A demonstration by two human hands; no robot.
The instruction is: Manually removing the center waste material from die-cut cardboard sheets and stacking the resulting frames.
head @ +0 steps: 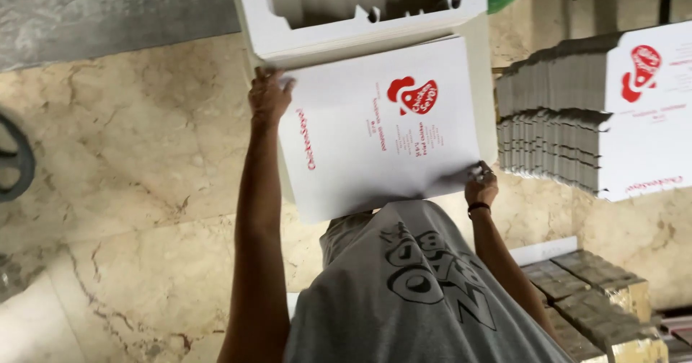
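Down at the near edge, a grey printed shirt (418, 291) fills the view, and just beyond it both hands are on one flat white box blank (378, 129) with a red heart-shaped logo. The right hand (481, 184) pinches the sheet's near right corner, fingers closed on the edge. The left hand (269, 95) reaches further out and grips the far left corner, fingers curled over it. The blank is held flat above the marble floor (130, 161), its far edge meeting an already folded white box (360, 6). By my judgement, handling it well means keeping both corners level and the grip light, so the card doesn't crease off its score lines. Off to the right, a tall stack of flat blanks (577, 118) waits; bundled packs (598, 298) sit near the right elbow.
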